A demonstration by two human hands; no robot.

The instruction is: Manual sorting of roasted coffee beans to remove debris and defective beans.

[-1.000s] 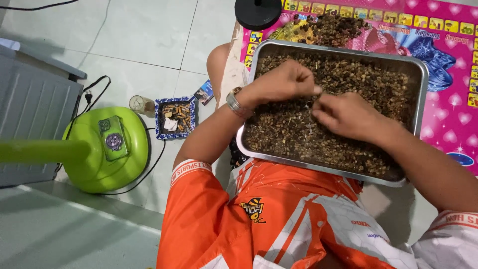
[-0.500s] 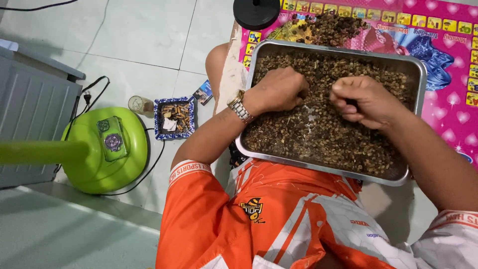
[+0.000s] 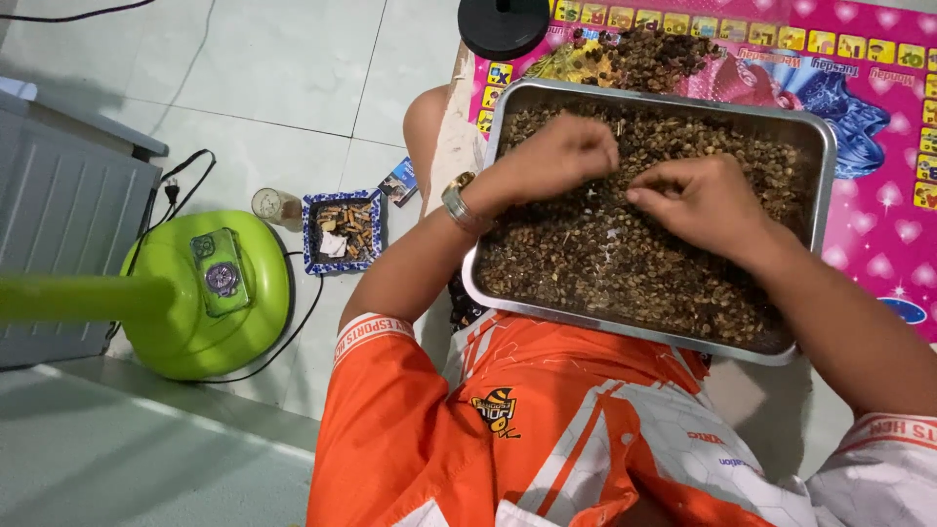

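A rectangular metal tray (image 3: 827,185) rests on my lap, covered with a layer of small brown dried seeds (image 3: 625,268). My left hand (image 3: 551,161), with a metal watch on the wrist, is over the tray's upper middle, its fingers curled and its thumb pinched against a fingertip in the seeds. My right hand (image 3: 703,200) lies just to its right with the fingers drawn together, tips pointing left and touching the seeds. The two hands' fingertips are a short gap apart.
A pile of the same brown seeds (image 3: 649,54) lies on a pink printed mat (image 3: 878,224) behind the tray. A black round base (image 3: 505,24) stands at the top. On the tiled floor at left are a green fan base (image 3: 200,293), a small jar (image 3: 276,206) and a blue dish of butts (image 3: 342,230).
My right hand has uncurled from a fist and moved down and left toward my left hand. My left hand has shifted slightly up and right, with the fingers now pinching.
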